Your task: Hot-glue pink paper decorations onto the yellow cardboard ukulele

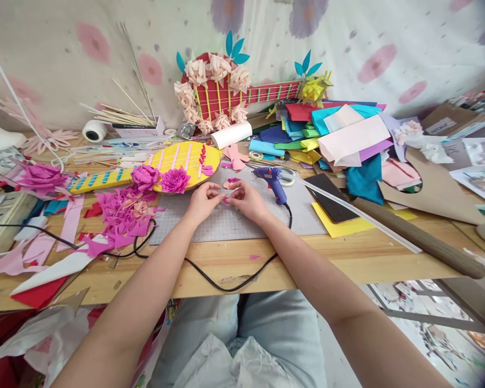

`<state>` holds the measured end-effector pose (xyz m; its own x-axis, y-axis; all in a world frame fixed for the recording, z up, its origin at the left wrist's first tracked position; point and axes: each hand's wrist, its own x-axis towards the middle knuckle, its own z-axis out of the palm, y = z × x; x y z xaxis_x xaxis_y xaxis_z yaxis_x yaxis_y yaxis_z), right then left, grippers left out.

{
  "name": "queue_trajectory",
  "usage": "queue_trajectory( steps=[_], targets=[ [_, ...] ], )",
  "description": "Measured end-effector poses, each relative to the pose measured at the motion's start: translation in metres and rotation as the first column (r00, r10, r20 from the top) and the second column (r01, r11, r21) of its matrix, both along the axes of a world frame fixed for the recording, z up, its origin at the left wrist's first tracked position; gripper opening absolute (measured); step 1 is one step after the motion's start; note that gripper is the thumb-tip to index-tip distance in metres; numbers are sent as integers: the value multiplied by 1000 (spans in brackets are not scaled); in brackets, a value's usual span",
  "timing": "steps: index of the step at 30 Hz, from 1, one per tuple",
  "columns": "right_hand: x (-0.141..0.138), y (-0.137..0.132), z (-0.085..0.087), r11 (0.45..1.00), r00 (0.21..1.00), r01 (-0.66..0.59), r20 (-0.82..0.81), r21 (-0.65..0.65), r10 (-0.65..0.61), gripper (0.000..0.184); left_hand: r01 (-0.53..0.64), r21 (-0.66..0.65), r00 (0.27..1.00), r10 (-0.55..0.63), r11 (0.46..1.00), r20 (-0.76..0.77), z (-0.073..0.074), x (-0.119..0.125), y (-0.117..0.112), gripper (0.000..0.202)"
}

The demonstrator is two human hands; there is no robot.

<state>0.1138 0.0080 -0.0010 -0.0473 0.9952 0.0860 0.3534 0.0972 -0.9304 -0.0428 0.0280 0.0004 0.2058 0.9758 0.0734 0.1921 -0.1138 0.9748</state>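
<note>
Over the grey cutting mat (202,229), my left hand (204,203) and my right hand (248,200) meet, fingers pinched together. Between their fingertips shows a small magenta paper piece (226,200), mostly covered by the fingers. Just beyond them lie loose magenta and peach paper bits (231,181). A yellow paper guitar (178,156) with pink strips and magenta paper flowers (175,181) lies behind my left hand. To the right of my right hand, a blue glue gun (273,182) rests on the mat, its black cord running under my right forearm.
A red paper guitar (214,97) with peach flowers leans against the back curtain. Magenta scraps (123,213) pile up at left. On the right are a black phone (331,196), a glue stick (364,218), a wooden rod (420,237) and stacked coloured paper (353,134).
</note>
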Motion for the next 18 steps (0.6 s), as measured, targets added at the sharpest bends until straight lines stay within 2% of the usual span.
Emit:
queue_trajectory(
  steps=[5, 8, 11, 15, 18],
  targets=[
    [2, 0, 0, 1000, 1000, 8, 1, -24, -8, 34, 3, -30, 1000, -3, 1000, 11, 5, 1, -2, 25],
    [4, 0, 0, 1000, 1000, 7, 7, -19, -7, 33, 30, -18, 1000, -30, 999, -1, 4, -1, -1, 30],
    [6, 0, -1, 1000, 1000, 20, 22, 4, -20, 31, -6, -2, 999, 6, 1000, -47, 1, -1, 0, 26],
    [8, 0, 2, 997, 997, 70, 44, 14, -71, 29, -35, 73, 980, 48, 997, -194, 1, 2, -3, 24],
    [8, -2, 6, 997, 996, 82, 42, 11, -82, 30, -28, 181, 932, 91, 983, -350, 2, 4, -7, 26]
  ],
)
